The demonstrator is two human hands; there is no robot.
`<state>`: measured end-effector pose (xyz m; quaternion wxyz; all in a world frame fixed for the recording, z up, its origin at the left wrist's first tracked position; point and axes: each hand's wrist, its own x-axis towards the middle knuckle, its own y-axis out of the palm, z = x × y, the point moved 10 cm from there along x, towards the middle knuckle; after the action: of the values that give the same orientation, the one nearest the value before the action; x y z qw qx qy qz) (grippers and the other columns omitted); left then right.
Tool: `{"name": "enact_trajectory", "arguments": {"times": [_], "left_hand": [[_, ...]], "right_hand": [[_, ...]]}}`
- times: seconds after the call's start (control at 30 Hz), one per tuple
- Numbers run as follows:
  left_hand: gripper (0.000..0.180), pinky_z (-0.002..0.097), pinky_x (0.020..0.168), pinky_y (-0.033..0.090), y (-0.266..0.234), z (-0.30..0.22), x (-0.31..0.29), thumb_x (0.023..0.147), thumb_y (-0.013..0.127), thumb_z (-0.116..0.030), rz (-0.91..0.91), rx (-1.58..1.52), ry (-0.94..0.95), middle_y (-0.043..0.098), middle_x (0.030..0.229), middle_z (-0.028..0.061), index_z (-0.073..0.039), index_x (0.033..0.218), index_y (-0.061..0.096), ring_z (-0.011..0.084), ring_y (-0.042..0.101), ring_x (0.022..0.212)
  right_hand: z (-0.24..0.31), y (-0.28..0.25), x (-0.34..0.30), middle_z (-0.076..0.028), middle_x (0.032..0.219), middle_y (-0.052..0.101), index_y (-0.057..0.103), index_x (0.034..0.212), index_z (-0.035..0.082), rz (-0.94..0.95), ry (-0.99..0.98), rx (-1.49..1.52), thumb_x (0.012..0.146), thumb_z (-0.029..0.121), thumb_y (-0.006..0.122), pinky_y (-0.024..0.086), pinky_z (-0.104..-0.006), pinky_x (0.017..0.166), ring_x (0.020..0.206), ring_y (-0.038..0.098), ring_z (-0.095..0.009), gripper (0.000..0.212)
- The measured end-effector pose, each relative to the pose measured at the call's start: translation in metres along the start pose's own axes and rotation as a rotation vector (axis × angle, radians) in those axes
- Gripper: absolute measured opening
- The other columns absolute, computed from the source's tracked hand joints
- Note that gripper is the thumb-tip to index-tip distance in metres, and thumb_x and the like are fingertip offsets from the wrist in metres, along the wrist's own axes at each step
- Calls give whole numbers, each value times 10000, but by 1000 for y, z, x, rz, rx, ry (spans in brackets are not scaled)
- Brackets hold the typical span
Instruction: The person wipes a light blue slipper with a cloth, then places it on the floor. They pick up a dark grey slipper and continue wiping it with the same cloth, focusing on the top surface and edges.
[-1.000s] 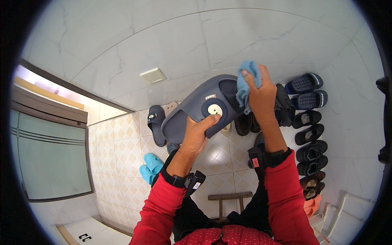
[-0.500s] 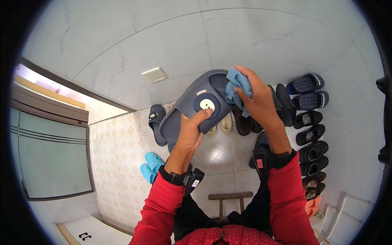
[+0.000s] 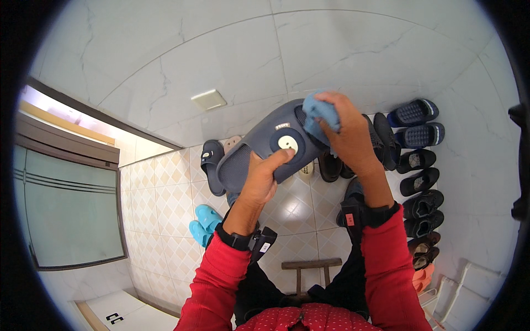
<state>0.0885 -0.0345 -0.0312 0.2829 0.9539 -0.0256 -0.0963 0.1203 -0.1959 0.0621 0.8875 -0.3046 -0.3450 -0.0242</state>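
A dark grey slide sandal (image 3: 248, 154) with a round white badge on its strap is held up in front of me. My left hand (image 3: 260, 179) grips it from below, thumb lying by the badge. My right hand (image 3: 348, 135) is closed on a light blue cloth (image 3: 320, 116) and presses it against the sandal's upper right end. Both forearms wear red sleeves and black wrist bands.
A matching grey sandal (image 3: 211, 163) lies on the tiled floor at left, with a pair of turquoise clogs (image 3: 203, 223) nearer me. Several dark shoes and slippers (image 3: 419, 165) line the white wall at right. A wooden stool (image 3: 309, 266) stands below. A glass door (image 3: 66, 209) is far left.
The right hand has slid the blue cloth leftward and down across the sandal's end. The sandal has shifted a little lower and left in the left hand's grip.
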Motion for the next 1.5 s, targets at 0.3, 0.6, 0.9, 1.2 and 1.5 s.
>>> {"name": "enact_trajectory", "arguments": {"times": [0.3,0.6,0.9,1.2,1.5], "left_hand": [[453,292,877,498,4,18,-2,761,714,-27,41,131,-100,642,1076,46,-22,1191,572,140,622,964],[423,287,876,495,2,10,-1,771,694,-26,8,37,-70,638,1073,41,-28,1176,572,135,619,961],[430,282,869,486,6,16,-4,783,702,-60,86,186,-45,620,1066,25,-21,1191,571,122,597,946],[417,274,855,482,9,21,-4,778,730,-87,93,303,-56,629,1060,32,-9,1162,585,122,585,945],[496,292,890,475,4,-9,-4,758,717,-62,33,443,145,612,1117,41,-19,1224,553,143,586,1010]], "right_hand": [[-17,11,-10,-115,1065,652,594,1115,94,121,150,-157,819,181,713,519,-398,806,963,637,-343,331],[-51,-12,-16,-106,1024,688,622,1061,74,-190,560,377,858,317,703,523,-411,837,893,662,-338,327],[10,22,-4,-91,1054,675,640,1103,79,80,-5,-94,836,323,713,481,-410,896,1007,611,-325,369],[-42,6,-15,-150,904,637,625,1021,52,-42,536,132,901,366,641,503,-423,705,837,615,-335,337],[37,22,-7,-167,1171,612,599,1189,68,36,-53,18,886,298,692,449,-384,921,1076,563,-270,392]]}}
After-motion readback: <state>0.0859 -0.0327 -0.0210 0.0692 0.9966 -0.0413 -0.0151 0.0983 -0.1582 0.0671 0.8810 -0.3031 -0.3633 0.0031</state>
